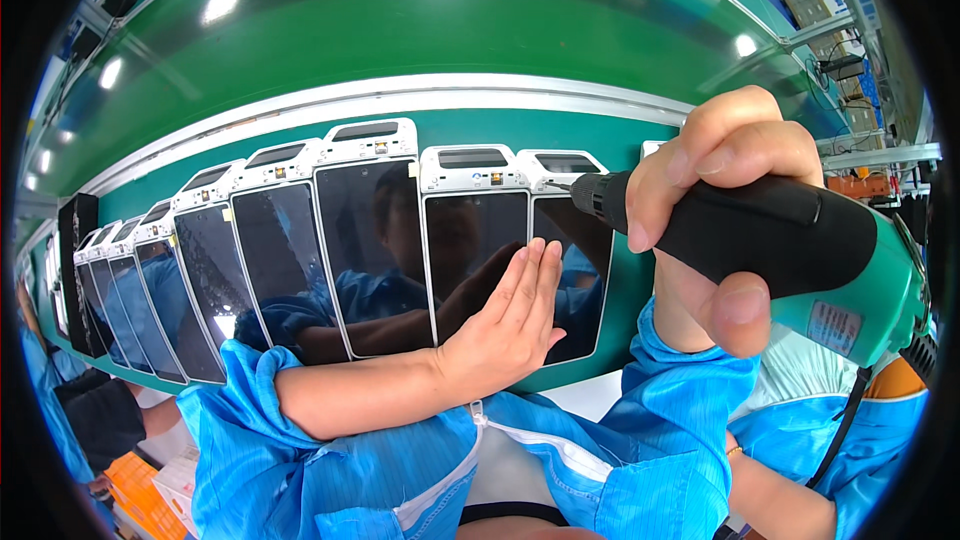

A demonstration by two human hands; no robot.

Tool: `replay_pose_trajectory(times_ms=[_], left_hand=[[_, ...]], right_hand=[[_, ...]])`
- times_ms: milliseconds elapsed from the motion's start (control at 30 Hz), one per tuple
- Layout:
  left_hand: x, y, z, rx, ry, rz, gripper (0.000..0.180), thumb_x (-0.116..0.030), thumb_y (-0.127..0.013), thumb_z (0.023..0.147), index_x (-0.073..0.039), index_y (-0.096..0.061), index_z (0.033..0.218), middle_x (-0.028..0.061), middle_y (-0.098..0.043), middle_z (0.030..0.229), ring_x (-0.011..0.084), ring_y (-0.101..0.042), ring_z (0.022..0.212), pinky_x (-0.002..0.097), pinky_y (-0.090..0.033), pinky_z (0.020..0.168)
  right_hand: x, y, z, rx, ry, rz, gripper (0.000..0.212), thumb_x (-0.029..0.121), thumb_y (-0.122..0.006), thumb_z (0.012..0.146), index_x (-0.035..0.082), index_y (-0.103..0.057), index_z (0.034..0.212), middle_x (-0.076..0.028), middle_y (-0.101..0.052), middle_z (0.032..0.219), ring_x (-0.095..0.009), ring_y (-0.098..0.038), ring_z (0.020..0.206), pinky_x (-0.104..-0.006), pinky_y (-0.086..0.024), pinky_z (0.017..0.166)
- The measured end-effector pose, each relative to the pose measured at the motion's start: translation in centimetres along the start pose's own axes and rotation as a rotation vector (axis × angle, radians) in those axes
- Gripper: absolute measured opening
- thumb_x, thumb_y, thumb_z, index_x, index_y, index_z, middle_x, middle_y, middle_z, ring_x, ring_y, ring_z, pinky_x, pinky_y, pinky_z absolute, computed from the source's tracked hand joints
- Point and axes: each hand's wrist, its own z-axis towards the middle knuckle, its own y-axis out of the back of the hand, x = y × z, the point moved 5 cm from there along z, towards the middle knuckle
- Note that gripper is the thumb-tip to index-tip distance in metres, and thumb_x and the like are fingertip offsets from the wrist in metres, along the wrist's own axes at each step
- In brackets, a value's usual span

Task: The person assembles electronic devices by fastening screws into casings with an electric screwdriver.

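Note:
My right hand point(745, 155) is wrapped round a black and green electric screwdriver point(800, 240). It points left, and the tip of its bit is at the white top part of the rightmost device point(582, 325), a white-framed unit with a dark glossy screen. Whether the bit touches it I cannot tell. My left hand point(500, 325) lies flat, fingers stretched out, over the screens of that device and the neighbouring white-framed device point(475, 240). Nothing is held in it. Further left, several similar devices point(370, 240) stand side by side in a row, each with a small window at its top.
A pale metal rail point(450, 90) runs behind the row, with a green surface point(450, 25) beyond it. At the far left stands a black box-like thing point(80, 260). A person in a blue sleeve point(880, 440) is close on my right; another person's arm point(155, 418) shows at left.

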Motion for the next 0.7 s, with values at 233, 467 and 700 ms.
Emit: replay_pose_trajectory(times_ms=[233, 467, 700], left_hand=[[-0.2, 0.0, 0.1, 0.009, -0.01, -0.011, 0.055, -0.033, -0.044, 0.076, 0.016, -0.049, 0.098, 0.0279, -0.046, 0.106, 0.0381, -0.042, 0.104, 0.0408, -0.033, 0.091], [-0.3, 0.1, 0.4, 0.01, -0.022, -0.009, 0.056, -0.034, -0.044, 0.075, 0.016, -0.048, 0.098, 0.0279, -0.046, 0.106, 0.0379, -0.043, 0.104, 0.0404, -0.033, 0.092], [0.3, 0.6, -0.2, 0.003, -0.014, -0.018, 0.058, -0.034, -0.046, 0.074, 0.017, -0.047, 0.1, 0.0276, -0.045, 0.108, 0.0377, -0.042, 0.105, 0.0403, -0.031, 0.093]], right_hand=[[0.2, 0.2, -0.3, -0.04, -0.048, 0.005, 0.05, 0.035, -0.063, 0.065, -0.003, -0.039, 0.088, -0.013, -0.038, 0.083, -0.014, -0.048, 0.047, -0.0235, -0.042, 0.045], [0.0, 1.0, -0.7, -0.021, -0.066, 0.011, 0.05, 0.035, -0.064, 0.064, -0.002, -0.039, 0.086, -0.013, -0.039, 0.083, -0.014, -0.049, 0.048, -0.0235, -0.043, 0.045], [0.0, -0.1, 0.1, -0.085, -0.097, 0.007, 0.046, 0.033, -0.064, 0.065, -0.003, -0.042, 0.084, -0.013, -0.04, 0.08, -0.013, -0.048, 0.048, -0.0223, -0.041, 0.042]])
